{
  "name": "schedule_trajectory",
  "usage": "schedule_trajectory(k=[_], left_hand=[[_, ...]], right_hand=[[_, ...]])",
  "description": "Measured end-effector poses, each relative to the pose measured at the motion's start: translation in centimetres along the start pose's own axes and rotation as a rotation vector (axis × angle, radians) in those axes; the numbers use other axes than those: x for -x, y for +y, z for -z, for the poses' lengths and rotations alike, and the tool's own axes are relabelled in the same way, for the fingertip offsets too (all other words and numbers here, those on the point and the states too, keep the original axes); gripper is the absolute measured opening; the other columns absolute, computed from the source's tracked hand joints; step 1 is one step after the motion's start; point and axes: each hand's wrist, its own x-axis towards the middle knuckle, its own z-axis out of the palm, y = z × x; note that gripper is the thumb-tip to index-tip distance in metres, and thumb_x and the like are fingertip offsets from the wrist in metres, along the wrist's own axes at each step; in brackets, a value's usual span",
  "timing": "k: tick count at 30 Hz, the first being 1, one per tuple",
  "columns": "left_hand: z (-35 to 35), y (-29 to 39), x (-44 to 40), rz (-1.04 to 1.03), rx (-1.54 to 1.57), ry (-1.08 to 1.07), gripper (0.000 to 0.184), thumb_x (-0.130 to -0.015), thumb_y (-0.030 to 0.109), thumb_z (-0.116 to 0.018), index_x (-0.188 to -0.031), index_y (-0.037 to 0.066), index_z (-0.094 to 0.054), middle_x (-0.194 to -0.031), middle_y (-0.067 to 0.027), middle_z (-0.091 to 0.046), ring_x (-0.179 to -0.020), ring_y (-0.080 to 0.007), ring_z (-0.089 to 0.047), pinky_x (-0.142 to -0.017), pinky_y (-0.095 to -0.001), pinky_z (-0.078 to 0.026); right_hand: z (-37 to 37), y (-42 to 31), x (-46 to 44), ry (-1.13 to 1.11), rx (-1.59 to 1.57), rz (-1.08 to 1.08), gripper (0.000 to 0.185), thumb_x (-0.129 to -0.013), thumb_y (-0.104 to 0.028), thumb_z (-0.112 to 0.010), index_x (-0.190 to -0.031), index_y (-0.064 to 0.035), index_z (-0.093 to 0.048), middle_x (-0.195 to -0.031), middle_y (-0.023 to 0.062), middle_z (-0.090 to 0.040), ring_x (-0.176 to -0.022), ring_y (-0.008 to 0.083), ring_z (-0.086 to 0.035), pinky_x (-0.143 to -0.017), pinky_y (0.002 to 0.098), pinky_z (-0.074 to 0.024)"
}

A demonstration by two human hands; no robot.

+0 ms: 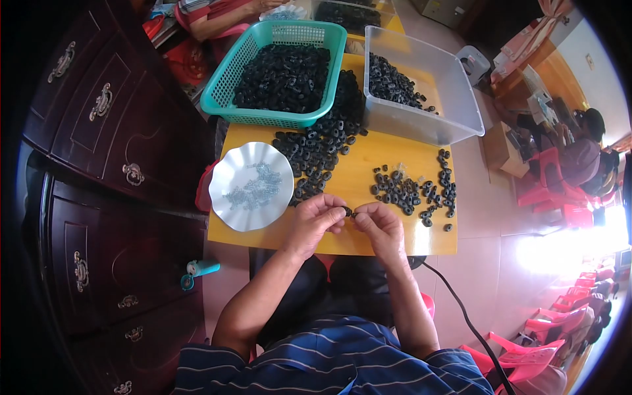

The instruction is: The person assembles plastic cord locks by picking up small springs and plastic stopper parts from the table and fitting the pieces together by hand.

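My left hand (pixel 316 224) and my right hand (pixel 382 230) meet over the front edge of the yellow table (pixel 296 242). Between the fingertips of my left hand is a small black part (pixel 347 211). The fingers of my right hand pinch close beside it; what they hold is too small to name. Left of my hands lies a white scalloped plate (pixel 227 174) with small clear pieces (pixel 253 191). A pile of black parts (pixel 319 148) spreads behind my hands, and a looser group of black parts (pixel 401 194) lies to the right.
A green basket (pixel 214 99) full of black parts stands at the back left, a clear plastic bin (pixel 421 125) at the back right. Dark drawers (pixel 99 151) line the left side. Another person's arm (pixel 224 21) shows beyond the basket. People sit on pink chairs at right.
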Motion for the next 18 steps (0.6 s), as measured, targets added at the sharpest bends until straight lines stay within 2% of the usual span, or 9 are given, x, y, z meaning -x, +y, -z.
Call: schedule_trajectory(k=[10,12,18], left_hand=[[0.0,-0.2,0.0,0.001,-0.052,-0.032,0.012,-0.093,0.009,-0.067,-0.102,0.002,-0.066,-0.084,-0.0015,-0.067,-0.074,-0.0077,-0.062,-0.065,-0.0219,-0.051],[0.0,-0.3,0.0,-0.022,-0.098,-0.019,0.012,-0.093,0.009,-0.067,-0.102,0.003,-0.067,-0.086,-0.0015,-0.067,-0.075,-0.0074,-0.063,-0.066,-0.0216,-0.051],[0.2,-0.6,-0.2,-0.021,-0.097,-0.007,0.013,-0.092,0.009,-0.066,-0.103,0.003,-0.067,-0.088,-0.0014,-0.067,-0.076,-0.0069,-0.062,-0.066,-0.0216,-0.051]], right_hand=[[0.3,0.1,0.0,-0.005,0.06,0.045,0.008,-0.094,-0.006,-0.067,-0.1,-0.0003,-0.067,-0.088,-0.0009,-0.068,-0.082,0.0053,-0.061,-0.077,0.022,-0.0493],[0.5,0.5,-0.1,0.024,0.243,0.09,0.008,-0.092,-0.007,-0.068,-0.098,-0.0011,-0.068,-0.084,-0.0003,-0.069,-0.079,0.0052,-0.061,-0.074,0.0229,-0.0503],[-0.2,-1.3,-0.1,0.035,0.436,0.109,0.008,-0.091,-0.007,-0.069,-0.097,-0.0011,-0.068,-0.083,0.0001,-0.069,-0.078,0.0055,-0.062,-0.073,0.0231,-0.0506]])
